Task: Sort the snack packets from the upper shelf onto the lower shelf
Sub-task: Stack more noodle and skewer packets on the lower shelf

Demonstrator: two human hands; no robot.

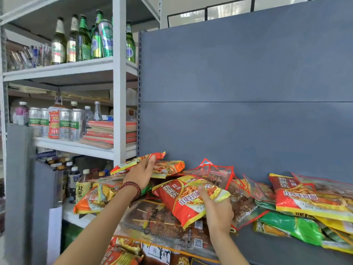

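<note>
A heap of snack packets lies on the grey upper shelf (277, 251). My right hand (217, 209) grips a red and yellow noodle packet (181, 199), lifted at the front of the heap. My left hand (142, 174), with a dark bead bracelet on its wrist, holds an orange and red packet (168, 167) at the top left of the pile. Clear brown skewer-snack packets (152, 220) lie under both. More red noodle packets (298, 196) and green packets (290, 226) are spread to the right. Part of the lower shelf's packets (122, 253) shows at the bottom.
A grey back panel (238, 92) rises behind the heap. To the left stands a white rack (119, 79) with green beer bottles (82, 39), silver cans (65, 125), a stack of red booklets (110, 132) and drink bottles (74, 180) lower down.
</note>
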